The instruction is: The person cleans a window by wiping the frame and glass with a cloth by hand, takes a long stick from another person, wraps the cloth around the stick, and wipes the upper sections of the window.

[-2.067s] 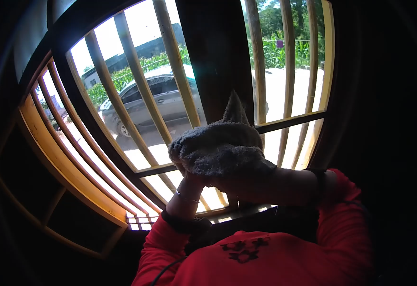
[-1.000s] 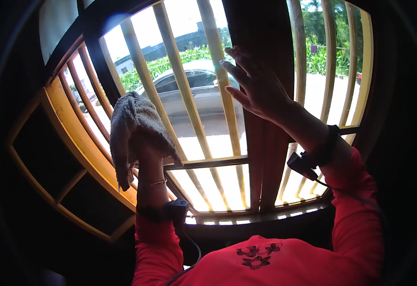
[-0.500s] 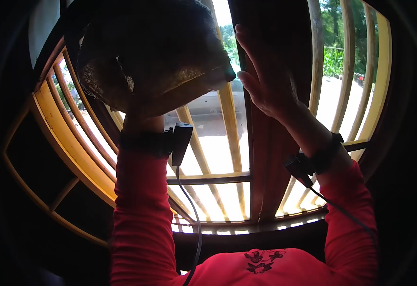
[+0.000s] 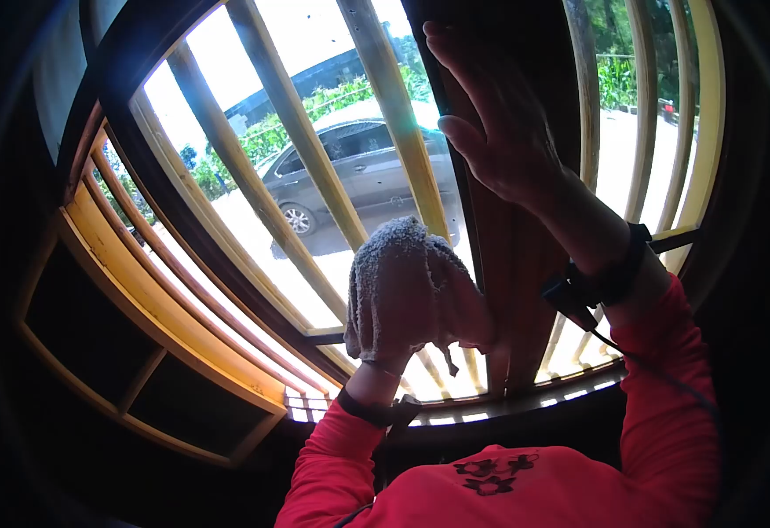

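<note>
Cloth's come way down since half a second ago: back then it was a big dark shape at upper left, and now the pale fuzzy cloth (image 4: pixel 394 242) is lower and nearer the middle, draped over the left hand (image 4: pixel 395 326) in front of the window bars (image 4: pixel 294 106). Right hand (image 4: pixel 503 132) has barely budged.

Key thing spatially: the cloth is right on the left hand, so that's the near one. From the right hand it lies down and to the left. Its long side runs roughly upright, more or less carrying on from the left forearm, with the right flap just beside the dark post (image 4: pixel 512 255) and a thin corner dangling below.

Right hand's empty and spread flat, thumb well out, up by the post; whether the palm actually touches it, no clue. Left fingers are buried under the cloth, so can't tell how curled they are or if they're gripping. Same for cloth-on-window contact. Right fingers are pretty murky against the post, too.
</note>
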`<action>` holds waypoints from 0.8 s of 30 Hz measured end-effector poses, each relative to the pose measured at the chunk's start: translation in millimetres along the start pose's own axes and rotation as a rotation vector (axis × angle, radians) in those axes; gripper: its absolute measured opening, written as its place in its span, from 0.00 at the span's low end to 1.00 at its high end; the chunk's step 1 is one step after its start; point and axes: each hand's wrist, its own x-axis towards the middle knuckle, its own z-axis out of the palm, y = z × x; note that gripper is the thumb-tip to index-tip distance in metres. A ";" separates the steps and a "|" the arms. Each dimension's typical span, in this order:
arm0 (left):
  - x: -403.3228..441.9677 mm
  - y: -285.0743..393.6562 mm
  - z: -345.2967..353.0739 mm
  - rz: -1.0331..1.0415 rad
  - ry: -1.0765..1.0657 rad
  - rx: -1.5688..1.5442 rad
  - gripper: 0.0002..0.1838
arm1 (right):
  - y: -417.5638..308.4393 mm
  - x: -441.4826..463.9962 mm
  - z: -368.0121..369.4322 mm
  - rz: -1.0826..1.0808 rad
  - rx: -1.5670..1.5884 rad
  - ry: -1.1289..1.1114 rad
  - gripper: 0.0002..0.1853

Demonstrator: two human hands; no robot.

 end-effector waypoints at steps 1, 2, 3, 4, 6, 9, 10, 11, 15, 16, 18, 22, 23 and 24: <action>19.7 20.3 -15.2 0.085 0.079 0.114 0.29 | 0.0 0.0 -1.0 -0.001 0.003 0.004 0.28; 43.2 27.7 -29.4 0.169 0.169 0.157 0.27 | 1.5 1.2 -1.6 -0.002 0.003 0.013 0.29; 66.7 35.1 -43.6 0.248 0.265 0.208 0.25 | 3.3 1.7 -1.5 -0.005 0.022 0.025 0.28; 90.2 42.3 -57.6 0.321 0.366 0.264 0.24 | 3.8 0.4 -1.4 -0.004 0.044 0.029 0.28; 119.2 40.0 -88.6 0.470 0.389 0.387 0.32 | 2.9 -0.4 -4.2 -0.003 0.067 0.024 0.28; 181.6 17.2 -141.7 0.428 0.376 0.680 0.28 | -1.9 0.9 -7.8 0.007 0.082 -0.001 0.27; 190.9 13.0 -150.2 0.413 0.366 0.779 0.27 | -2.8 0.2 -9.1 0.015 0.092 -0.015 0.27; 200.1 10.0 -158.6 0.400 0.357 0.878 0.26 | -2.7 0.2 -10.0 0.020 0.099 -0.027 0.27; 200.2 -2.9 -165.1 0.378 0.343 1.043 0.25 | -1.0 1.1 -11.3 0.008 0.081 -0.014 0.27; 195.0 -4.1 -165.3 0.375 0.355 1.025 0.25 | -0.9 1.0 -9.8 0.001 0.075 -0.001 0.27; 186.2 -10.0 -172.5 0.359 0.370 0.999 0.25 | -1.0 0.7 -9.1 0.003 0.081 0.003 0.27; 173.8 -26.1 -210.8 0.281 0.438 0.983 0.25 | -5.2 0.4 -9.9 0.038 0.077 -0.030 0.32; 172.2 -30.7 -222.0 0.256 0.457 0.983 0.25 | -6.3 1.7 -9.4 0.040 0.071 -0.041 0.35; 170.5 -34.7 -233.5 0.233 0.474 0.981 0.25 | -7.4 1.4 -8.6 0.036 0.075 -0.045 0.34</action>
